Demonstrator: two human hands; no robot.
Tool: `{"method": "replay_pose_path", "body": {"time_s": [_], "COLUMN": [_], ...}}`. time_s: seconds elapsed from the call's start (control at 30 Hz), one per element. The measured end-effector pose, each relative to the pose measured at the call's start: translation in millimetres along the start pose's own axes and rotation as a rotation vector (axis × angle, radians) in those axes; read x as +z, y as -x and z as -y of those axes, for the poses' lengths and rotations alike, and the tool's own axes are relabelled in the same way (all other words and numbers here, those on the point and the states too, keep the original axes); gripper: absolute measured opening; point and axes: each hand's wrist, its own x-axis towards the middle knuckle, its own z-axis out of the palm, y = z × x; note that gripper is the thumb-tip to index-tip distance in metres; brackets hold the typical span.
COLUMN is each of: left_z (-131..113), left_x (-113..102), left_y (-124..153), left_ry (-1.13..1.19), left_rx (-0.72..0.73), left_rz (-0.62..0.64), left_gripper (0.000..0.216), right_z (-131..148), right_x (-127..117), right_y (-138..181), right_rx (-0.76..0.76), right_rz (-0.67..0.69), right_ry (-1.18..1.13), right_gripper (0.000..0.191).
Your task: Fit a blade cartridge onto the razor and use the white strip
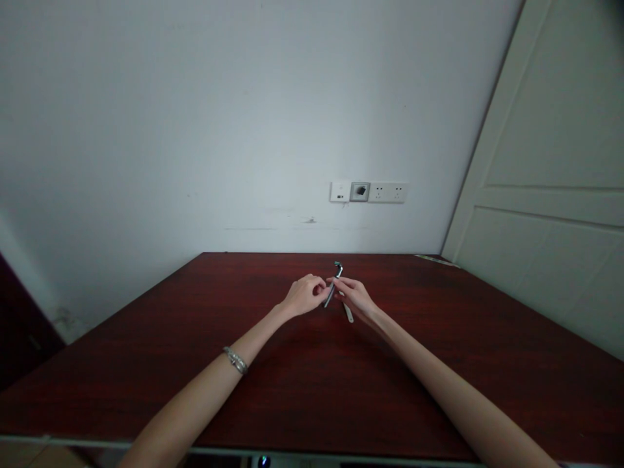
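Observation:
Both my hands meet over the middle of a dark red wooden table (195,364). Between them stands a thin grey tool (334,285), like a small razor, with a dark green-tipped head pointing up and away. My left hand (305,296), fingers curled, pinches the tool's lower shaft. My right hand (355,294) pinches the same shaft from the right. A small pale strip (348,314) lies on the table just under my right hand. A silver bracelet (236,360) sits on my left wrist.
A white wall rises behind the table, with a row of sockets and a switch (369,192). A white door (550,195) stands at the right. A thin pale object (433,259) lies at the table's far right corner.

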Motion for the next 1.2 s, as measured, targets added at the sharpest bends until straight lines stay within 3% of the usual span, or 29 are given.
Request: {"method": "replay_pose_path", "body": {"time_s": [0.13, 0.27, 0.47, 0.7, 0.97, 1.1, 1.2], "left_z": [16.4, 32.5, 36.1, 43.4, 55.7, 53.1, 48.0], "left_x": [-7.4, -7.6, -1.4, 15.4, 24.9, 25.4, 26.4], "left_y": [-10.9, -20.0, -32.8, -59.5, -57.7, -57.1, -56.5], "left_ry": [0.25, 0.64, 1.141, 1.454, 1.683, 1.722, 1.729], "left_rx": [-0.156, -0.388, -0.61, -0.845, -0.919, -0.902, -0.899], "left_rz": [-0.113, -0.195, -0.085, -0.022, 0.039, 0.059, 0.093], "left_gripper": [0.019, 0.02, 0.019, 0.018, 0.036, 0.046, 0.052], "right_z": [0.4, -0.6, -4.3, -3.5, -7.2, -9.9, -10.6], "right_x": [0.1, 3.6, 14.5, 22.2, 26.6, 28.3, 27.4], "right_y": [-0.1, 1.7, 6.8, 13.1, 12.7, 11.4, 11.0], "right_rx": [-0.003, 0.05, 0.121, 0.278, 0.358, 0.316, 0.391], "right_rz": [-0.062, -0.022, 0.051, 0.067, 0.022, 0.004, -0.002], "right_ry": [0.0, -0.088, -0.174, -0.157, -0.089, -0.14, -0.145], "right_gripper": [0.031, 0.032, 0.031, 0.026, 0.023, 0.028, 0.028]}}
